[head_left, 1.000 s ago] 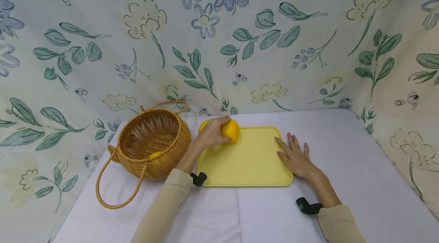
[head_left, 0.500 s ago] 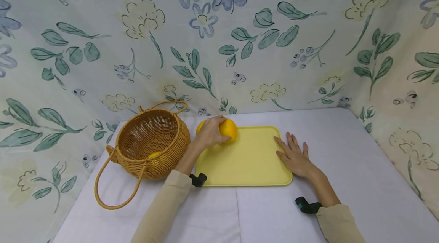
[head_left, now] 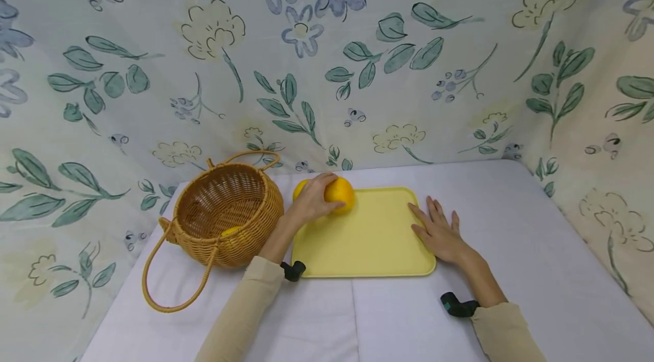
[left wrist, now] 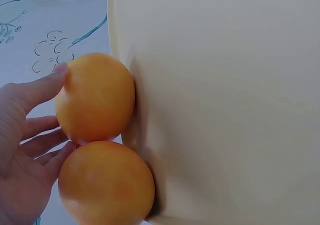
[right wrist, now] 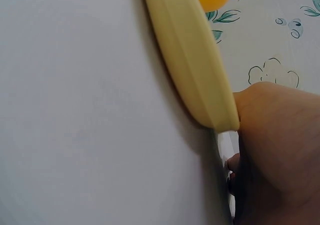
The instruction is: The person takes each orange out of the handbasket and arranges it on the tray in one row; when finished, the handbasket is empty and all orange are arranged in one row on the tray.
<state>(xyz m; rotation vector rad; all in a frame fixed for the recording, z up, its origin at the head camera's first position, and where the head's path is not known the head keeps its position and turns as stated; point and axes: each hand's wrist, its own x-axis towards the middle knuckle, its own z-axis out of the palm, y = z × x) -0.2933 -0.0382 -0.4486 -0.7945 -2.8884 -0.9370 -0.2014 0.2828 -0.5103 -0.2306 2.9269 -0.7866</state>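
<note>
At the far left corner of a yellow tray (head_left: 368,237), my left hand (head_left: 311,201) holds an orange (head_left: 340,195) between thumb and fingers. The left wrist view shows this held orange (left wrist: 95,97) touching a second orange (left wrist: 106,185); both lie on the tray. From the head, the second orange (head_left: 300,188) is mostly hidden behind the left hand. My right hand (head_left: 440,232) rests with spread, straight fingers on the tray's right edge. In the right wrist view its fingers are mostly hidden beyond the tray rim (right wrist: 192,60).
A wicker basket (head_left: 271,203) stands left of the tray, beside the left forearm. Low inside it shows a bit of something yellow (head_left: 231,230). Its front handle (head_left: 176,309) hangs down onto the white tablecloth (head_left: 398,316). A floral cloth (head_left: 327,95) rises behind the table.
</note>
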